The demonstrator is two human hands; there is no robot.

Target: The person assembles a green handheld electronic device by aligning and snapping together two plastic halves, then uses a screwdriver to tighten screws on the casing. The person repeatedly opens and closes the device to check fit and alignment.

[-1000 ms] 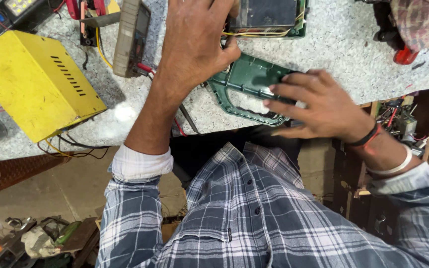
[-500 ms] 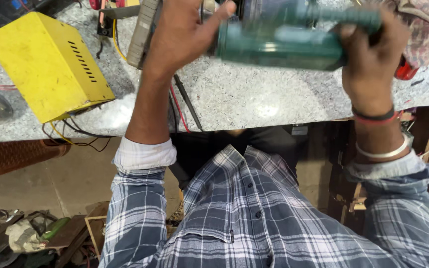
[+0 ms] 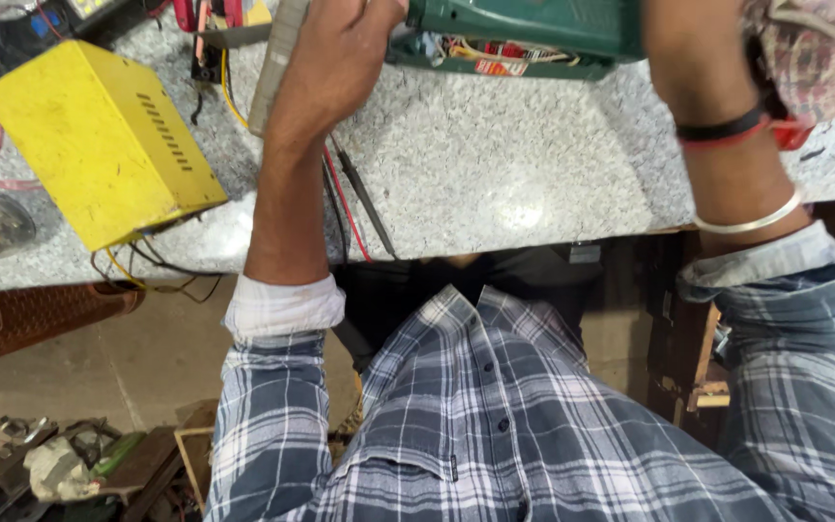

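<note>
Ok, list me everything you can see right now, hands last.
green casing: one, open with wiring showing, top centre, held above the bench
yellow metal box: one, vented, left on the bench
granite benchtop: one, speckled grey
test leads: two, red and black, beside the left forearm
checked cloth: one, top right
left hand: on the casing's left end
right hand: mostly out of frame, wristbands and bangle on the wrist

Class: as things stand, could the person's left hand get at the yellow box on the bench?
Probably yes. The left hand is on the green casing, so it must let go first; the yellow box lies just left of that forearm with only bare bench between.
</note>
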